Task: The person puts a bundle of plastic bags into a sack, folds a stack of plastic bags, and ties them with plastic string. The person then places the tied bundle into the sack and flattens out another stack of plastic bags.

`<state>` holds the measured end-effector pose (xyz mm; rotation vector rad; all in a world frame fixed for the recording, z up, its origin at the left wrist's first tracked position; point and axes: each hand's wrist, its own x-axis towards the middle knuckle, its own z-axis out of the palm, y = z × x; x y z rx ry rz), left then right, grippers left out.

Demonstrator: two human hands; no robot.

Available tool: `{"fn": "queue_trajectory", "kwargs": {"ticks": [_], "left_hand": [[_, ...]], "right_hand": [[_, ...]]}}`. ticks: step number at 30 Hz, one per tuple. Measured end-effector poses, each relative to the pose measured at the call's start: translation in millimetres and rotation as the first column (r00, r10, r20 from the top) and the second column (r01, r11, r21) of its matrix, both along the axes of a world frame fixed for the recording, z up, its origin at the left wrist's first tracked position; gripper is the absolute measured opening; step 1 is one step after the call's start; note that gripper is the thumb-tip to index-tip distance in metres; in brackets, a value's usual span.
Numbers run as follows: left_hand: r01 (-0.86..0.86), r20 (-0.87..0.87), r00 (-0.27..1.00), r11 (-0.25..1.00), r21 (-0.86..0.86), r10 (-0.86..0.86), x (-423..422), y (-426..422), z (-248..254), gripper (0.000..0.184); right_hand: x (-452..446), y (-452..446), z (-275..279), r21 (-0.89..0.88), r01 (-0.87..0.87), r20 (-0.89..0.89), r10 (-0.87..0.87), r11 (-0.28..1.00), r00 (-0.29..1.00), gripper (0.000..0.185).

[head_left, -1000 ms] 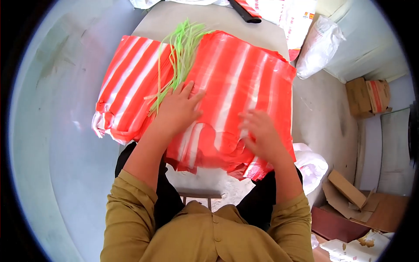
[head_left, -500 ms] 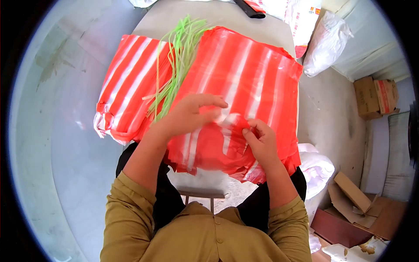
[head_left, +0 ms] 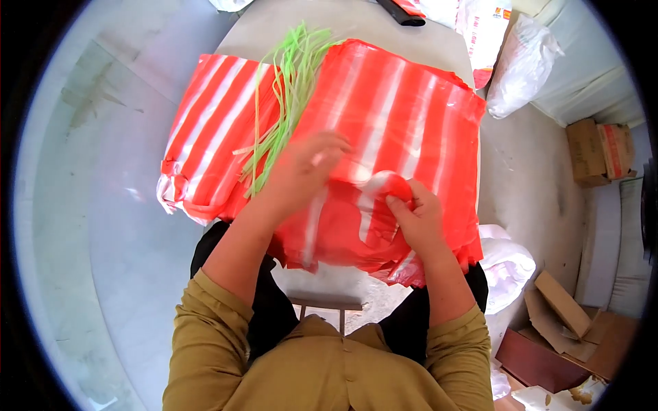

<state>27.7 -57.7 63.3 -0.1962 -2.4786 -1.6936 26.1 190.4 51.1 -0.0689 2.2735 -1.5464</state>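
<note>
A large stack of red-and-white striped plastic bags lies across the table edge and over my lap. My right hand pinches a gathered, curled part of the top plastic bag near the stack's lower middle. To its left, my left hand hovers over the stack, slightly blurred, thumb and fingers apart with nothing visible between them. Beside the left wrist, a bunch of green plastic strips lies between the large stack and a smaller stack of striped bags, which has a folded, bunched lower end.
The grey table extends behind the stacks. A white plastic sack stands at the back right. Cardboard boxes sit by the right wall, and an opened carton lies lower right near a white bag.
My left hand has lifted off the bag and moved slightly up and left. My right hand keeps its pinch, and the held part is now rolled more upward. The view has shifted slightly.
</note>
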Motion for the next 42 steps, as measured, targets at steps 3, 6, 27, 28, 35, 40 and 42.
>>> {"fn": "queue_trajectory", "kwargs": {"ticks": [3,6,27,28,35,40,42], "left_hand": [[-0.284,0.101,0.957,0.949,0.137,0.271,-4.9,-26.6,-20.6,0.032],[-0.387,0.338,0.897,0.874,0.292,0.284,-3.8,-31.8,-18.5,0.043],[0.019,0.566,0.82,0.991,0.13,-0.09,46.6,-58.1,-8.4,0.069],[0.034,0.544,0.833,0.99,0.135,-0.103,48.8,-58.2,-8.7,0.07],[0.141,0.614,0.785,0.989,-0.049,-0.081,45.0,-59.6,27.9,0.064],[0.148,0.514,0.857,0.971,-0.187,-0.032,30.6,-36.1,32.3,0.055],[0.147,0.48,0.877,0.963,-0.228,-0.02,22.1,-24.4,28.2,0.051]], "right_hand": [[-4.7,7.3,-18.5,-0.221,0.038,-0.032,-0.046,0.975,0.998,0.02],[-4.2,2.1,-21.1,-0.352,0.062,-0.112,-0.108,0.934,0.988,0.022],[1.8,-1.3,-20.0,0.301,-0.373,-0.668,0.473,0.878,0.575,0.021],[2.6,-1.9,-19.3,0.311,-0.373,-0.672,0.48,0.874,0.564,0.021],[3.5,-3.0,-15.5,0.326,-0.364,-0.696,0.482,0.872,0.531,0.024],[3.5,-3.8,-15.7,0.352,-0.349,-0.729,0.488,0.869,0.481,0.026],[4.4,-4.3,-15.6,0.362,-0.333,-0.744,0.485,0.871,0.459,0.025]]}}
